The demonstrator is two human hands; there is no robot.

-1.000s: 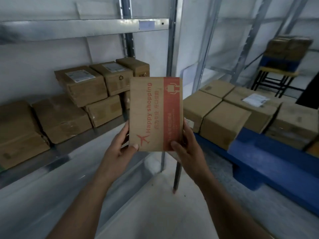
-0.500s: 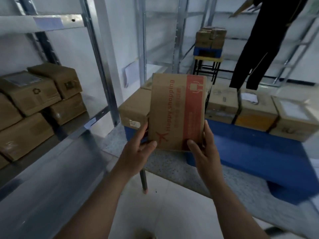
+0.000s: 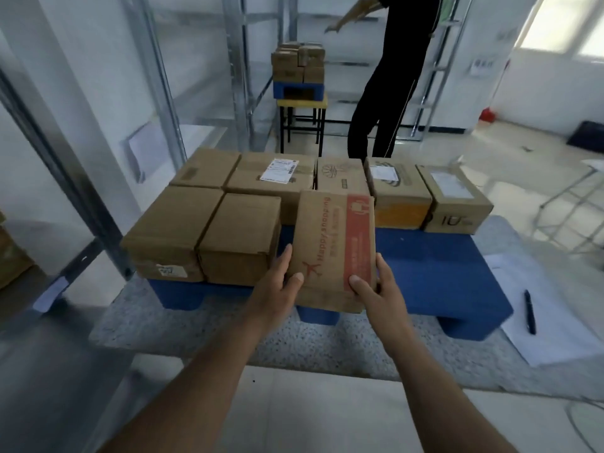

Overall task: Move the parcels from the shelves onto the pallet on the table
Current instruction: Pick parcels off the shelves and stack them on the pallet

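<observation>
A brown parcel with a red stripe and "Happy shopping" print is held in both hands. My left hand grips its lower left corner, my right hand its lower right corner. It hangs tilted over the front of the blue pallet, just right of the two front-left parcels. Several more parcels fill the pallet's back row. The pallet stands on a speckled grey table.
Metal shelf uprights rise at the left. A person in black stands behind the table. A yellow stool carries a small blue pallet with parcels. White paper and a black pen lie on the table's right side.
I have turned from the shelves to face the pallet. The parcel in both hands has come lower and forward, over the pallet's front.
</observation>
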